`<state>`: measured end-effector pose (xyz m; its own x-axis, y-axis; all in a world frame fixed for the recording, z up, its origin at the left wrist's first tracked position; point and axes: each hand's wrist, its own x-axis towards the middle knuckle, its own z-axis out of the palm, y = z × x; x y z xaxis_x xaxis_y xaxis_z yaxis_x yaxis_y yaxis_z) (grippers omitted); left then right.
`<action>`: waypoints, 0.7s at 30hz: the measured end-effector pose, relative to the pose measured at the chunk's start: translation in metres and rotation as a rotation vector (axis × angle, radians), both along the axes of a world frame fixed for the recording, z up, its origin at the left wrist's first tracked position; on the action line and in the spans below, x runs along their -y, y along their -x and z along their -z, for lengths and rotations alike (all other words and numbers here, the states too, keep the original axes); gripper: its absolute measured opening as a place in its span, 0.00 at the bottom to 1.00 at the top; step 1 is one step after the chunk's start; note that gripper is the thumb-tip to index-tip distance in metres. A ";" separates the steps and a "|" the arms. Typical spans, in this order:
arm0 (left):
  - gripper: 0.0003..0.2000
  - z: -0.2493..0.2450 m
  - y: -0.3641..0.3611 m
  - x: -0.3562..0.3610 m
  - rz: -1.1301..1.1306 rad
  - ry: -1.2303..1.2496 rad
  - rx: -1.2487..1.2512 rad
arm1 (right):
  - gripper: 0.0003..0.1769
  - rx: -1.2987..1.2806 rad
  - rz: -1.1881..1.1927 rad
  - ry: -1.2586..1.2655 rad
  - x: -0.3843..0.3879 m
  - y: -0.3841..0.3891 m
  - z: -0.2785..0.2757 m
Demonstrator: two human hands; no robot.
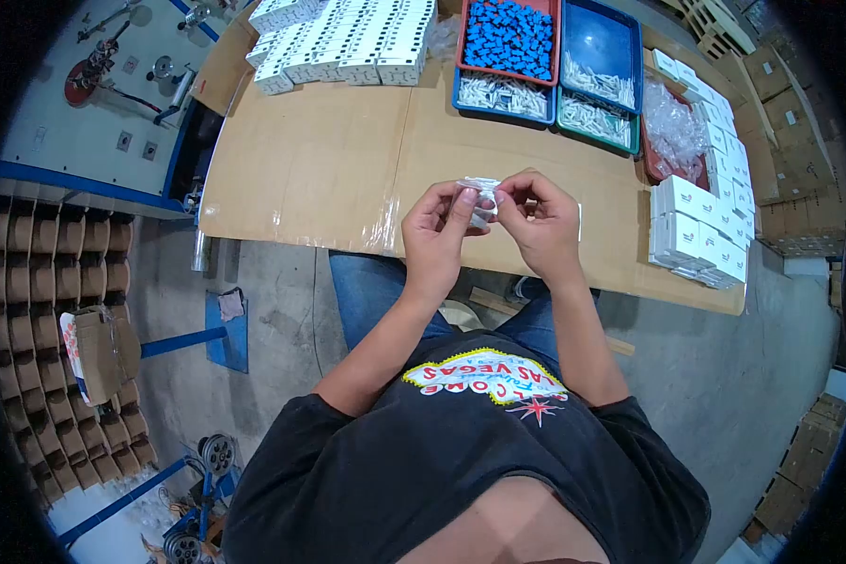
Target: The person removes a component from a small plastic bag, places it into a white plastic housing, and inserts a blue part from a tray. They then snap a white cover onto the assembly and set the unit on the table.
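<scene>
Over the near edge of the cardboard-covered table, both hands meet at a small, crinkled, clear-and-white plastic bag (pixel 482 186). My left hand (pixel 435 228) has its thumb and fingers pinched on the bag's left side. On the other side, my right hand (pixel 542 226) is closed, with thumb and forefinger gripping the bag's right edge. Something white shows at the bag, partly covered by the fingers; I cannot make out what it is.
Beyond the hands stand a red tray of blue pieces (pixel 462 58) and blue trays of white pieces (pixel 634 56). White boxes are stacked at the back left (pixel 348 42) and on the right (pixel 691 226). Crumpled clear bags (pixel 675 127) fill a red bin. The table (pixel 301 169) is covered in cardboard.
</scene>
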<state>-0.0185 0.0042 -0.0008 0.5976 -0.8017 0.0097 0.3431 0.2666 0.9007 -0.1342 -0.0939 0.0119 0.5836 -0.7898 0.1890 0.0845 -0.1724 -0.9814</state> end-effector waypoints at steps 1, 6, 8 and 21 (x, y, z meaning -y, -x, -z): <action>0.09 0.000 0.001 0.000 -0.010 -0.003 0.018 | 0.03 -0.027 0.030 0.067 0.000 0.000 0.000; 0.09 0.000 0.002 -0.001 -0.010 0.002 0.043 | 0.03 -0.018 0.067 0.083 -0.003 -0.001 0.000; 0.09 -0.001 0.003 -0.001 -0.002 0.004 0.030 | 0.03 0.025 0.042 -0.044 -0.005 -0.002 -0.003; 0.09 0.004 0.005 -0.003 -0.016 0.010 0.067 | 0.03 0.072 0.046 -0.026 -0.007 -0.003 0.002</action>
